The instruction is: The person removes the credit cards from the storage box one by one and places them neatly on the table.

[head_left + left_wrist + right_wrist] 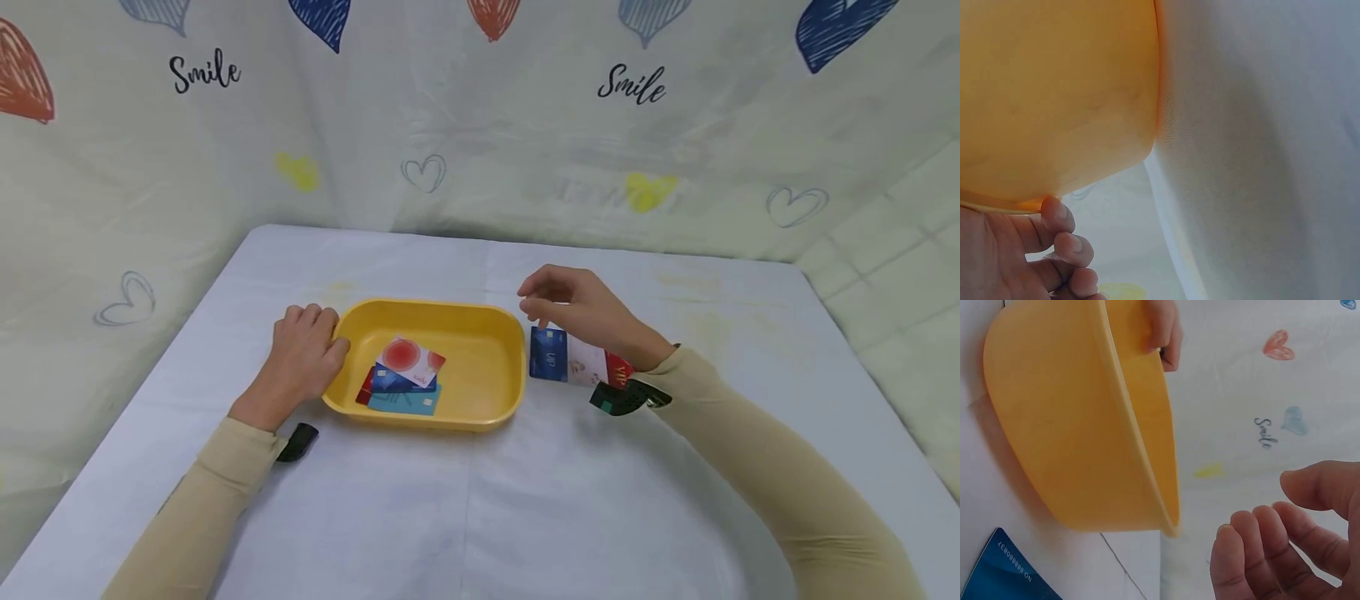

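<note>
My left hand (302, 350) grips the left rim of a yellow plastic basin (495, 408), thumb over the inside and forefinger against the outer wall in the left wrist view. Overlapping cards lie in the basin: a white card with a red circle (402, 356), a blue card (390, 382), a light blue card (412, 402) and a red edge beneath. Right of the basin, my right hand (585, 307) hovers with loosely bent fingers and nothing between them. Below it on the table lie a blue VIP card (548, 354), a whitish card (585, 363) and a partly hidden red card (618, 369).
A white cloth (465, 517) covers the table. Behind it hangs a pale curtain (495, 108) printed with hearts and the word Smile. Dark straps with small devices (630, 397) sit at both wrists.
</note>
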